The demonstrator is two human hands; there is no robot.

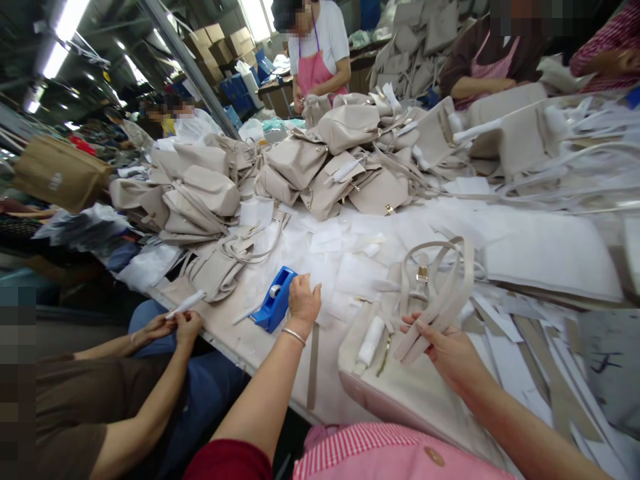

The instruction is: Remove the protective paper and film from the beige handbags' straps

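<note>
My left hand (304, 301), with a bracelet at the wrist, is over the table just right of a blue tape dispenser (274, 300). Its fingers are curled beside thin white wrapping sheets (326, 240); whatever may be in them is hidden. Between the thumb and fingers of my right hand (445, 350) is a beige bag strap (463, 273), looped upward, with a gold-coloured buckle (423, 272) close by. Under that strap a light beige handbag (415, 393) lies at the table's front edge. A white-wrapped part (371, 341) and a zip rest on it.
Beige bags (300, 160) are heaped across the back. Cut strips (540, 360) lie at right, near a white padded piece (550, 253). At left, a co-worker's hands (180, 327) hold a white-wrapped piece. Another person in a pink apron (317, 70) stands behind the heap.
</note>
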